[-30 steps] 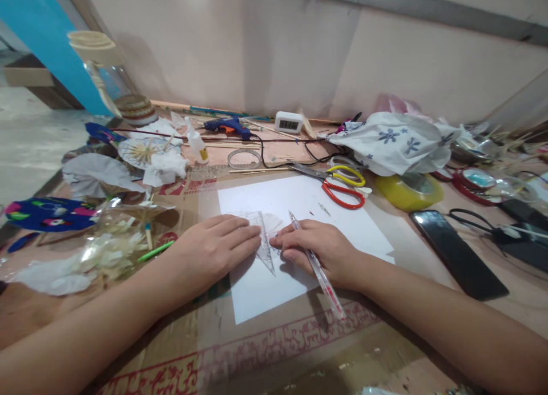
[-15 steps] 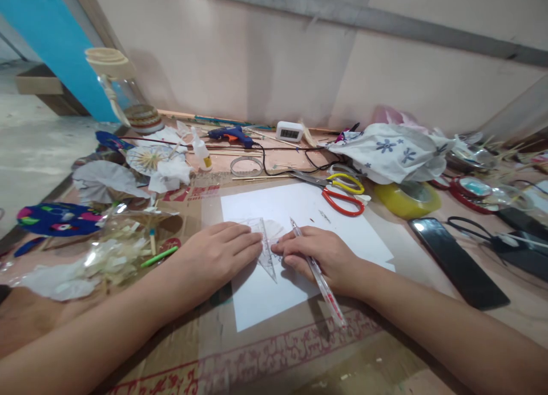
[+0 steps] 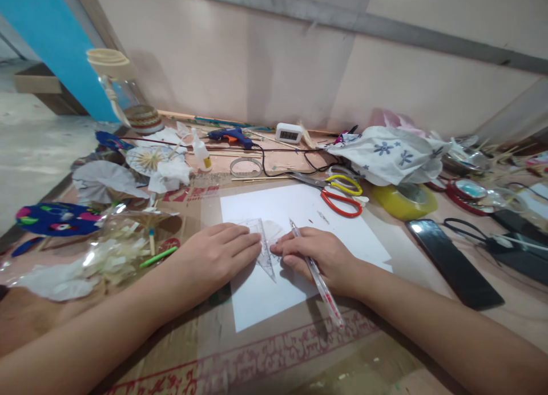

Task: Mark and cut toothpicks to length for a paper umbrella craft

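My left hand (image 3: 218,257) lies palm down with its fingers stretched over a clear triangular set square (image 3: 266,262), pressing it on a sheet of white paper (image 3: 257,315). A small, faint pale piece shows under and beside the set square; its edges are hard to make out. Just to the right, my right hand (image 3: 331,259) is closed around a clear pen (image 3: 326,298) with red inside. The pen's tip points away from me, and my fingertips touch down beside the set square. Small dark marks (image 3: 322,217) show on the sheet's upper right.
Scissors (image 3: 340,196) with yellow and red handles overlap the paper's top edge. A tape roll (image 3: 405,201) and a phone (image 3: 456,263) lie right. Behind are a glue gun (image 3: 231,136), a glue bottle (image 3: 200,150) and a white digital clock (image 3: 288,133). Small fans (image 3: 60,218) and paper scraps crowd the left.
Both hands, the pen and the set square hold nearly the same positions. The view has shifted very slightly.
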`<action>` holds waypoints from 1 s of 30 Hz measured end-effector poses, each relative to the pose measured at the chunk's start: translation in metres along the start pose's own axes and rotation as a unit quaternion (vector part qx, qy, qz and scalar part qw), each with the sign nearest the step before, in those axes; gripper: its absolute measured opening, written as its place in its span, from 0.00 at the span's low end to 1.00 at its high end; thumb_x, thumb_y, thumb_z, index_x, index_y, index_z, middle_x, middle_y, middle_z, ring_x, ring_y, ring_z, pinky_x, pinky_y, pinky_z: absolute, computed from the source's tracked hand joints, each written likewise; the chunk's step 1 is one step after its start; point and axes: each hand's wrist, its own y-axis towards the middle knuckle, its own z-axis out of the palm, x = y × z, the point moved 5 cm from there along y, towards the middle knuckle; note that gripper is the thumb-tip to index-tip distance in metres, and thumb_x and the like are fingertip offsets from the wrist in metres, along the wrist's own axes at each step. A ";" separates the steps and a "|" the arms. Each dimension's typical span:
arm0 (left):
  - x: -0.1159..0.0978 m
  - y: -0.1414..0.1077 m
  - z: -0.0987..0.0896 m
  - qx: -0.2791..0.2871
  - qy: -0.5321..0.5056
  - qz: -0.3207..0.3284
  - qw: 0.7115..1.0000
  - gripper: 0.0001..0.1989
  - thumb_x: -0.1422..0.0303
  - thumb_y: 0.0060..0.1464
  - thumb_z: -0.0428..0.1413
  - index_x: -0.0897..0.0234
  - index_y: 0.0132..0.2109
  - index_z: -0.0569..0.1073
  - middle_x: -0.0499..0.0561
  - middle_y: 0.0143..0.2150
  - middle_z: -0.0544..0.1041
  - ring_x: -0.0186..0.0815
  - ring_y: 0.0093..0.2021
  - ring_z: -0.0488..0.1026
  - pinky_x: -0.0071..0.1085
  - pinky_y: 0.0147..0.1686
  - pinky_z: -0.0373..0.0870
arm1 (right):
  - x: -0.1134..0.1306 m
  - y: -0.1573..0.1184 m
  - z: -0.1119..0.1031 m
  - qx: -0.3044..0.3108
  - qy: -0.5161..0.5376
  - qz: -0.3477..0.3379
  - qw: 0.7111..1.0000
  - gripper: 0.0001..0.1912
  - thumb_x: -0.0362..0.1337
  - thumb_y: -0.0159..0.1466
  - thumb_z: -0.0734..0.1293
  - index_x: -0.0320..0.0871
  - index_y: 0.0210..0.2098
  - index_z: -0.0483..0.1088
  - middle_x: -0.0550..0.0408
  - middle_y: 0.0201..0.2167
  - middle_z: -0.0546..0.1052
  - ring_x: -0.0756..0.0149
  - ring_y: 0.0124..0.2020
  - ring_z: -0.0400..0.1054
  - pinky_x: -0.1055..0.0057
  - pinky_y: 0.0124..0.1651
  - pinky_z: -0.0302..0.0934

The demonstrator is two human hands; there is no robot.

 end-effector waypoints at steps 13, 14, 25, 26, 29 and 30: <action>0.000 0.002 0.000 -0.007 -0.013 0.001 1.000 0.18 0.75 0.68 0.41 0.69 0.47 0.76 0.56 0.47 0.81 0.40 0.44 0.76 0.37 0.45 0.72 | 0.004 0.000 -0.016 -0.036 0.058 0.035 0.997 0.16 0.43 0.72 0.57 0.43 0.50 0.71 0.49 0.43 0.82 0.61 0.44 0.75 0.61 0.47 0.68; 0.000 0.002 0.000 -0.006 -0.015 0.001 1.000 0.18 0.75 0.68 0.41 0.69 0.48 0.76 0.56 0.47 0.81 0.40 0.44 0.76 0.37 0.45 0.72 | 0.006 0.000 -0.019 -0.030 0.066 0.058 0.996 0.19 0.45 0.73 0.55 0.44 0.52 0.71 0.50 0.41 0.82 0.61 0.42 0.75 0.62 0.46 0.67; 0.004 0.000 0.003 0.018 -0.047 -0.013 0.999 0.14 0.74 0.66 0.46 0.68 0.51 0.75 0.57 0.49 0.80 0.40 0.47 0.75 0.37 0.47 0.71 | -0.005 0.021 0.003 -0.058 0.238 0.262 0.933 0.05 0.34 0.63 0.67 0.46 0.35 0.64 0.61 0.29 0.73 0.69 0.29 0.69 0.72 0.32 0.62; 0.004 0.001 0.003 0.018 -0.048 -0.012 0.999 0.14 0.74 0.66 0.46 0.68 0.50 0.75 0.57 0.48 0.80 0.40 0.46 0.75 0.37 0.47 0.71 | -0.009 0.020 0.008 -0.065 0.248 0.274 0.927 0.05 0.36 0.63 0.66 0.46 0.34 0.64 0.60 0.28 0.73 0.69 0.28 0.69 0.71 0.31 0.62; 0.004 0.002 0.002 0.011 -0.046 -0.009 0.999 0.14 0.73 0.67 0.45 0.68 0.49 0.75 0.57 0.47 0.81 0.40 0.45 0.75 0.37 0.46 0.71 | -0.018 0.013 0.016 -0.078 0.263 0.295 0.915 0.05 0.37 0.65 0.65 0.46 0.33 0.63 0.59 0.26 0.74 0.67 0.27 0.69 0.71 0.29 0.59; 0.004 0.002 0.002 0.010 -0.045 -0.007 0.999 0.14 0.73 0.67 0.45 0.68 0.49 0.75 0.57 0.47 0.81 0.40 0.45 0.75 0.37 0.46 0.71 | -0.019 0.012 0.016 -0.081 0.263 0.295 0.915 0.06 0.38 0.65 0.65 0.46 0.33 0.63 0.59 0.26 0.74 0.67 0.27 0.69 0.71 0.28 0.59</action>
